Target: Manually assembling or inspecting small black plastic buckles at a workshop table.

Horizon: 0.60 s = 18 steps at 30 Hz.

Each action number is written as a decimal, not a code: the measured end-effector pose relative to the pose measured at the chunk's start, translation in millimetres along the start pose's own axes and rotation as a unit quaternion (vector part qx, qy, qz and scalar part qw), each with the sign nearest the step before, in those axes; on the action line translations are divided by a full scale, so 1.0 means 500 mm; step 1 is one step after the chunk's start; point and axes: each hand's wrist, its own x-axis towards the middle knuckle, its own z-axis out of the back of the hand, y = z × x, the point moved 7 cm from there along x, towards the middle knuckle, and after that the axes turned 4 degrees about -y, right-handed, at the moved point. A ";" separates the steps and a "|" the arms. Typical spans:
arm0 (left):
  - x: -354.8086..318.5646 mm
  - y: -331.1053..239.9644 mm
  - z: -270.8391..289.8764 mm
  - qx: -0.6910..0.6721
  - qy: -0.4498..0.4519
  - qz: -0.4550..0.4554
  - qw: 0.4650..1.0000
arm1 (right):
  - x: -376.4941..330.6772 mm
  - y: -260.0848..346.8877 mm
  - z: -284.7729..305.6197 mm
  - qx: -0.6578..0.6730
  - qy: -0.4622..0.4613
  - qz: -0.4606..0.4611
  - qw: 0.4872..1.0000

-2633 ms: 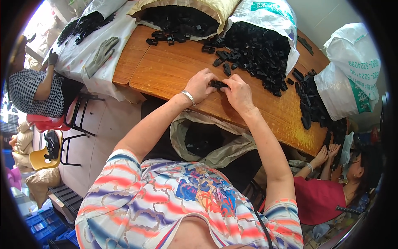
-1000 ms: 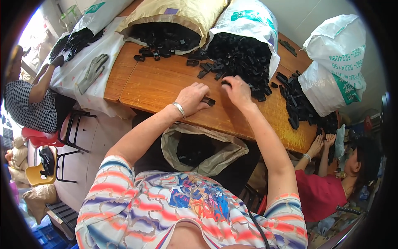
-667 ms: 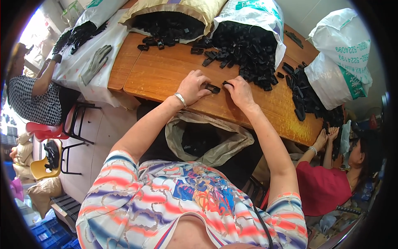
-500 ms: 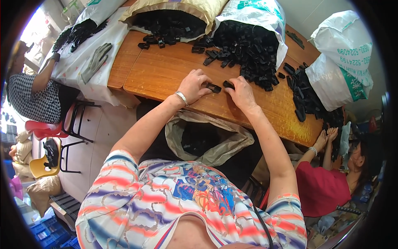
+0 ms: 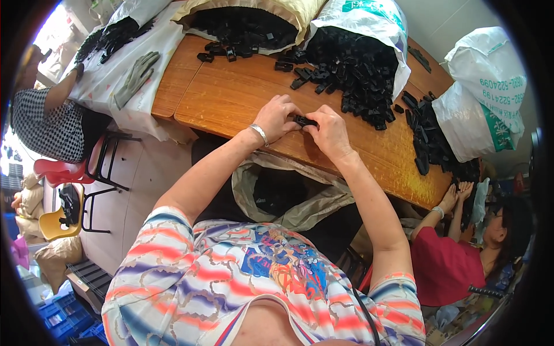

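Observation:
Above the near edge of the wooden table (image 5: 242, 81), my two hands meet over small black plastic parts (image 5: 304, 121). My left hand (image 5: 277, 118), with a silver bracelet at the wrist, pinches one side. My right hand (image 5: 330, 131) has thumb and fingers closed on the other side. Fingertips hide most of the pieces, so I cannot tell whether they are joined. Below the hands, on my lap, a beige sack (image 5: 245, 193) gapes open with dark pieces inside.
A heap of black parts (image 5: 369, 86) spills from a white sack (image 5: 398, 34); a tan sack (image 5: 306, 20) lies beside it. Grey gloves (image 5: 133, 81) rest on the left cloth. Co-workers sit at left (image 5: 46, 124) and right (image 5: 444, 265). Another white sack (image 5: 464, 118) stands far right.
My right hand has moved left, bringing its black part against the one in my left hand. The view has shifted slightly.

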 end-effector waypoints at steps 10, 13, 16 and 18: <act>-0.002 -0.003 0.005 -0.006 -0.011 0.001 1.000 | 0.005 -0.011 -0.008 0.019 0.053 -0.071 0.996; 0.000 0.001 -0.007 -0.006 0.026 0.035 0.999 | -0.008 0.013 -0.016 -0.078 0.065 0.000 0.995; 0.004 0.000 -0.008 0.006 0.004 -0.004 1.000 | -0.036 0.036 -0.043 -0.174 0.057 0.058 0.981; 0.001 0.013 0.003 0.006 -0.002 -0.004 1.000 | -0.025 0.039 -0.048 -0.143 0.030 0.058 0.988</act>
